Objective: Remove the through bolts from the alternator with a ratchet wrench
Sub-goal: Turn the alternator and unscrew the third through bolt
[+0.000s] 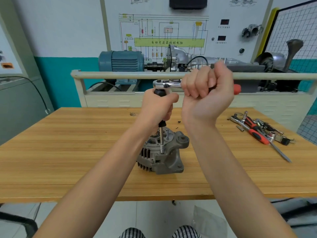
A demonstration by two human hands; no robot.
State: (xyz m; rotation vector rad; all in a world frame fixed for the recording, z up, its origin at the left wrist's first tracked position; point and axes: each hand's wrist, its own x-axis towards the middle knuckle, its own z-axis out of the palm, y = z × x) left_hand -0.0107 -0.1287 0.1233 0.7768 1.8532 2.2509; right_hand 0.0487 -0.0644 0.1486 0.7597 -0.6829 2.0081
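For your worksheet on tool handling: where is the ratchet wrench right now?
In the head view, the ratchet wrench is held above the alternator, gripped by the right hand.

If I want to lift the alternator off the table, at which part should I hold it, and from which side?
Probably grip the alternator around its ribbed round body, coming from the left. That side bulges free above the wooden table. On top the extension bar stands upright on it, and on the right the mounting ears stick out unevenly, which would likely give a poorer hold.
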